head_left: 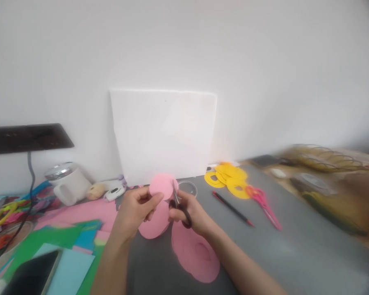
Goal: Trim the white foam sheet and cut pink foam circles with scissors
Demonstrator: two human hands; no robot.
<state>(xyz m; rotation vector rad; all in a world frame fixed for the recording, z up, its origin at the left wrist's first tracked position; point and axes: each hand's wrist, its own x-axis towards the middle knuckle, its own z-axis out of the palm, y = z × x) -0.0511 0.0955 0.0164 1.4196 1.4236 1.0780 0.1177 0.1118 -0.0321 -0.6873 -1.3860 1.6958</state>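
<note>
Between finger and thumb, my left hand [137, 209] pinches a round pink paper disc [160, 187] raised above the grey table. My right hand [190, 211] is closed on dark-handled scissors [184, 216], whose blades point up along the disc's right edge. Whether the blades are cutting into the paper I cannot tell. Just below the hands is another pink paper circle [154, 224]. Several overlapping pink paper rounds [197, 259] lie by my right forearm, one with a curved line or cut in it. Behind the right hand sits a clear ring-shaped object [189, 188], partly hidden.
Yellow paper rings [233, 176], pink scissors [266, 207] and a black-and-red pencil [233, 208] lie to the right. Coloured paper sheets [61, 254], a phone [30, 274] and a white mug [68, 186] occupy the left. A white board [166, 135] leans against the wall.
</note>
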